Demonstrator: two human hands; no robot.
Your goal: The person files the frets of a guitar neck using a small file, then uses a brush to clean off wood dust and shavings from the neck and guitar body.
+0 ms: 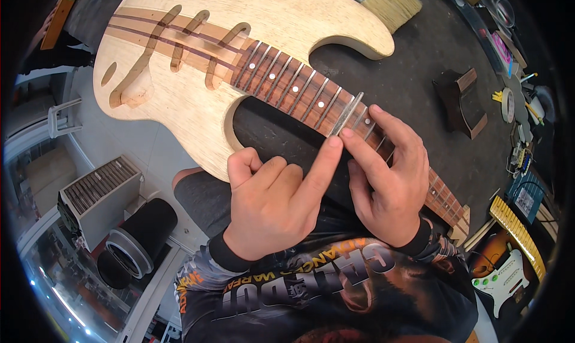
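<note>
A pale unfinished electric guitar body [263,11] lies with its neck running down to the right. Across the dark fretboard [290,90], which has metal frets and white dots, rests a narrow metal strip [349,111]. My left hand [272,196] stretches its index finger to the strip's near end, its other fingers curled in. My right hand [389,181] is beside it, its index fingertip at the same end and another fingertip on the far edge of the fretboard. Its thumb is at the neck's near side. The right hand covers part of the neck.
A wide brush [392,8] lies beyond the body on the dark bench [407,76]. Rightward are a curved dark wooden block [461,103], a tape roll [507,105] and small tools. Another guitar [500,274] stands at lower right. A black bin [147,229] is on the left floor.
</note>
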